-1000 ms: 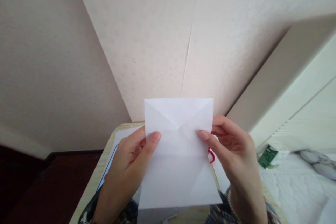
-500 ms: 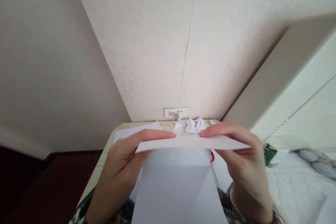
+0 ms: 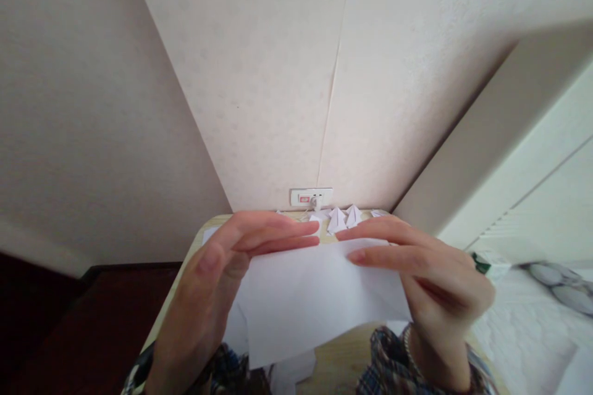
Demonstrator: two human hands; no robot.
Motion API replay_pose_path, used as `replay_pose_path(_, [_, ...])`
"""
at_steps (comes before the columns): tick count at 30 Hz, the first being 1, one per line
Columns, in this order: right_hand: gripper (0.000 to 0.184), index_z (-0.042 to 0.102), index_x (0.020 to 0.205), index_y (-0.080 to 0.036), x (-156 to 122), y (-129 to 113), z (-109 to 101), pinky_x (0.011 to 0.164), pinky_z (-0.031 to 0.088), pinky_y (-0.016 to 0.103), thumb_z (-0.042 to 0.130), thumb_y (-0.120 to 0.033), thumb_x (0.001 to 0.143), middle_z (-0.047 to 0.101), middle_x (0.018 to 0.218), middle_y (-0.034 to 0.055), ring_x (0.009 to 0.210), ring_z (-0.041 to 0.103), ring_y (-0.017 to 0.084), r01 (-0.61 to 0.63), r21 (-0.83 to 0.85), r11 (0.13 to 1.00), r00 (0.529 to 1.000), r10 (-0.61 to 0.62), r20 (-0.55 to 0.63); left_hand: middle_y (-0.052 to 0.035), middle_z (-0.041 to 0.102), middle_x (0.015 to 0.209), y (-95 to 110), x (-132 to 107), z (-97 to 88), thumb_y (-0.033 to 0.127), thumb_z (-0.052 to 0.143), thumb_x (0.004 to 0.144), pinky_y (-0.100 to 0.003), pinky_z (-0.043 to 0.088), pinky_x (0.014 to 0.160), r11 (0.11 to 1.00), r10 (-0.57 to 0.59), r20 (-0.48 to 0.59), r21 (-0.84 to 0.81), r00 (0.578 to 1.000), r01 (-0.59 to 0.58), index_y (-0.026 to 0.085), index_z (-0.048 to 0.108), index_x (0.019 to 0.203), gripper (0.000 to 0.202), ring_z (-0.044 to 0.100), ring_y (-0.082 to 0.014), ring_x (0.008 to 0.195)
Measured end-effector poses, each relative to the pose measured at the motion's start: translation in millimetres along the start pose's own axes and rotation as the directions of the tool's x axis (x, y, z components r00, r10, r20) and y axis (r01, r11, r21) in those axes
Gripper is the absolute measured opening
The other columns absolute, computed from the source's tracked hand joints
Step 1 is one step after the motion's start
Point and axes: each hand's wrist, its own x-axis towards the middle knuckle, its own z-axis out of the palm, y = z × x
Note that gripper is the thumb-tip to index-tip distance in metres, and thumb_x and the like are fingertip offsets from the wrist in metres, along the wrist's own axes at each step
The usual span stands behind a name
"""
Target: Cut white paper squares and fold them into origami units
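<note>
A folded white sheet of paper is held up over the table, tilted, with its broad face toward me. My right hand grips its upper right part, one finger lying across the front near the top edge. The rest of that grip is hidden behind the sheet. My left hand is at the upper left of the sheet, fingers stretched out along the top edge and thumb away from the paper. Beyond the hands, small folded white paper pieces stand near the wall.
The light wooden table stands against the wall. More white paper lies under the held sheet. A socket with a plug sits low on the wall. To the right are a white quilted surface and a grey-patterned item.
The sheet has turned from edge-on to showing its broad face, and its long hanging part is folded up. My left fingers have straightened; my right finger has come onto the front.
</note>
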Motion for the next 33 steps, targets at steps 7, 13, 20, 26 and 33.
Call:
replay_pose_path(7, [0.027,0.077,0.113,-0.021,0,4,2,0.08,0.06,0.039,0.053,-0.017,0.101,0.08,0.112,0.0056,0.089,0.076,0.02,0.192,-0.102,0.976,0.981,-0.191,0.014,0.0108,0.08,0.106,2,-6,13.9,0.032,0.076,0.084,-0.021,0.059,0.089,0.998,0.039,0.02,0.039,0.999,-0.04,0.044,0.073,0.109,0.027,0.075,-0.0149,0.099])
replay_pose_path(13, [0.031,0.076,0.108,-0.025,0,-2,2,0.089,0.057,0.038,0.052,-0.009,0.098,0.077,0.122,0.0018,0.103,0.073,0.021,0.046,-0.103,0.994,0.999,-0.044,0.024,0.0128,0.081,0.085,8,1,10.8,0.023,0.07,0.086,-0.018,0.059,0.073,0.987,0.042,0.031,0.151,0.999,-0.047,0.036,0.077,0.091,0.016,0.075,-0.0122,0.073])
replay_pose_path(20, [0.021,0.071,0.114,-0.028,2,-8,1,0.092,0.052,0.029,0.059,-0.02,0.099,0.077,0.112,-0.0013,0.108,0.068,0.018,-0.249,0.002,0.969,0.969,0.249,-0.004,0.0162,0.081,0.088,3,2,13.4,0.023,0.066,0.091,-0.013,0.055,0.076,0.977,0.001,0.027,0.214,1.0,-0.007,0.036,0.077,0.091,0.017,0.075,-0.0078,0.076])
replay_pose_path(26, [0.012,0.071,0.085,-0.025,6,-8,4,0.066,0.05,0.022,0.07,-0.015,0.091,0.072,0.078,-0.0048,0.075,0.065,0.012,-0.306,-0.117,0.945,0.95,0.31,0.023,0.0152,0.083,0.09,4,3,13.3,0.022,0.062,0.093,-0.013,0.054,0.074,0.976,0.009,0.053,0.215,0.999,-0.021,0.034,0.079,0.091,0.021,0.076,-0.0073,0.074])
replay_pose_path(33, [0.014,0.07,0.074,-0.023,9,-9,7,0.046,0.043,0.018,0.076,-0.019,0.086,0.072,0.069,-0.0055,0.06,0.063,0.01,-0.405,-0.127,0.905,0.914,0.405,-0.033,0.0131,0.083,0.086,1,7,10.9,0.021,0.063,0.092,-0.013,0.054,0.072,0.946,0.076,0.037,0.312,0.996,-0.084,0.03,0.078,0.089,0.019,0.077,-0.0083,0.073])
